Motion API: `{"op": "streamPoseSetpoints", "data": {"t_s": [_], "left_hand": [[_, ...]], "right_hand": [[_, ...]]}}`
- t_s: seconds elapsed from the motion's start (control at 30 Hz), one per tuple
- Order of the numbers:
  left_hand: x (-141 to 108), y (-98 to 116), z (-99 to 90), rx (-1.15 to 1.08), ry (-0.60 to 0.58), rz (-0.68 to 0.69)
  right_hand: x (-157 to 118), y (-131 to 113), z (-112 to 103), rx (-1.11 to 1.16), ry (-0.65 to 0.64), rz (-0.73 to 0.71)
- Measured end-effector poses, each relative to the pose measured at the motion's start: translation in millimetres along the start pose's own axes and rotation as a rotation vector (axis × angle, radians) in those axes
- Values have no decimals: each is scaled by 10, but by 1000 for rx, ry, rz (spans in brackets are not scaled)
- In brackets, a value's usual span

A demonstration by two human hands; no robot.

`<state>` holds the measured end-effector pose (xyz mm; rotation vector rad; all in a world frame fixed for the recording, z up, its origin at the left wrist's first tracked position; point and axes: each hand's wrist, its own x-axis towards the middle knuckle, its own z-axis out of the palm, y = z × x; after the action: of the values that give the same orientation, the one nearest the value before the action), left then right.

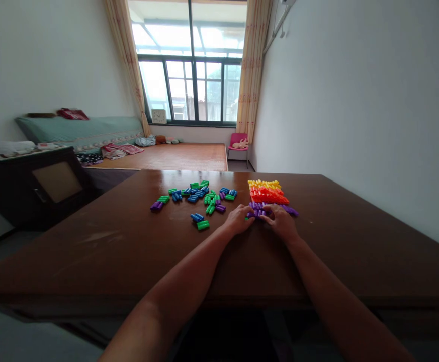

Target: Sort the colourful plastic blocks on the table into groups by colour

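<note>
Rows of small plastic pieces lie on the brown table [159,256]: yellow pieces [263,184] at the back, orange-red pieces [268,195] in front of them, then purple pieces [257,207] nearest me. My left hand [239,219] rests at the left end of the purple row, its fingers closed around something small; a bit of green shows by its fingertips. My right hand [281,221] has thumb and fingers on the purple pieces, closed on them. Loose green pieces [203,225], blue pieces [197,217] and purple pieces [157,206] are scattered to the left.
Beyond the table is a low bed [189,156] under a window, with a pink chair [238,142] by the right wall. A dark cabinet [23,188] stands at the left. The table's front edge [128,306] lies below my forearms.
</note>
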<state>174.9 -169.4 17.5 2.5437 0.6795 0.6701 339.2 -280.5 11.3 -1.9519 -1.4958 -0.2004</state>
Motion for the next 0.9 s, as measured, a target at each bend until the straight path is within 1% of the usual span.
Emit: {"op": "streamPoseSetpoints", "data": {"t_s": [0.07,0.13,0.2,0.33,0.4,0.5,0.6,0.7,0.73,0.8,0.83,0.9], "left_hand": [[-5,-10,5,-7,2,9],[-3,-16,17,-12,5,15],[3,-22,38,-15,3,15],[3,-39,64,-8,-15,47],[-11,-40,38,1,13,83],[-29,-22,-84,13,111,103],[-2,-27,-309,41,206,71],[54,-163,-633,92,271,-46],[60,-253,-761,110,288,-97],[19,-506,-1034,157,315,-193],[-36,-666,-1172,194,339,-236],[-214,-1038,-1433,274,359,-374]], "right_hand": [[-7,94,16,47,-2,67],[-17,159,45,79,-39,104],[-17,186,82,103,-71,106],[9,168,108,102,-58,94],[9,150,74,106,-46,93],[-23,138,-7,93,-4,94],[-71,158,-51,45,36,90],[-96,194,-34,12,49,59],[-97,203,-22,7,58,49],[-92,217,0,3,89,32],[-88,222,8,4,109,25],[-82,227,19,7,143,13]]}}
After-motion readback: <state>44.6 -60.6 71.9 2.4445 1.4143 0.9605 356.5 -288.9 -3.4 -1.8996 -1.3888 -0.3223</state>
